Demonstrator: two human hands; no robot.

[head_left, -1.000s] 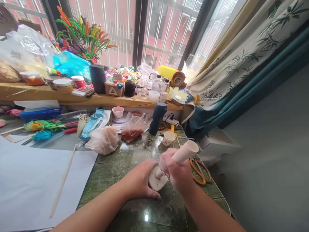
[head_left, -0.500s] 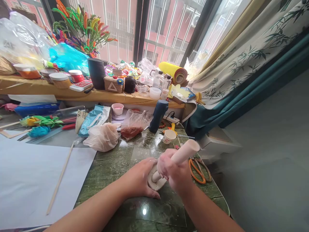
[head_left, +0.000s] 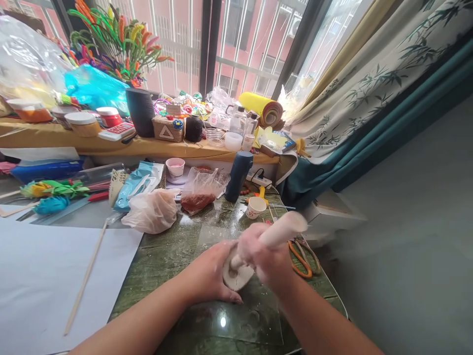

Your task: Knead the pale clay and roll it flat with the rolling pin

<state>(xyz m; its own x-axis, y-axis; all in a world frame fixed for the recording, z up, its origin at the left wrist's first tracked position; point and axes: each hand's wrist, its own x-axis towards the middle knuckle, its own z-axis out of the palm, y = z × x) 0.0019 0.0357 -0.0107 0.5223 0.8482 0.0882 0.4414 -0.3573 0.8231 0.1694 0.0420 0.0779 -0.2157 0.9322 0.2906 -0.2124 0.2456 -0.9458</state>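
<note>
My right hand (head_left: 268, 256) is wrapped round a pale, smooth rod like a small rolling pin (head_left: 286, 228), held at a slant. The rod's lower end sits in a hollow of a round, pale lump of clay (head_left: 240, 280), which has small cracks on top. My left hand (head_left: 212, 271) curves round the lump's left side, thumb at the near edge and fingers partly hidden at the far side. Under the lump lies a clear plastic sheet (head_left: 258, 320) on the dark green table (head_left: 158, 266).
Orange-handled scissors (head_left: 301, 261) lie to the right of my right hand. Beyond the hands stand a paper cup (head_left: 255, 207), a dark blue cylinder (head_left: 239, 176) and a bag of brown material (head_left: 197, 199). White paper (head_left: 48, 281) with a thin stick (head_left: 84, 281) covers the left.
The rod's lower end has shifted slightly within the clay, showing more of the hollow. My right hand is blurred by motion. The whole view has moved a little; my left hand keeps its hold.
</note>
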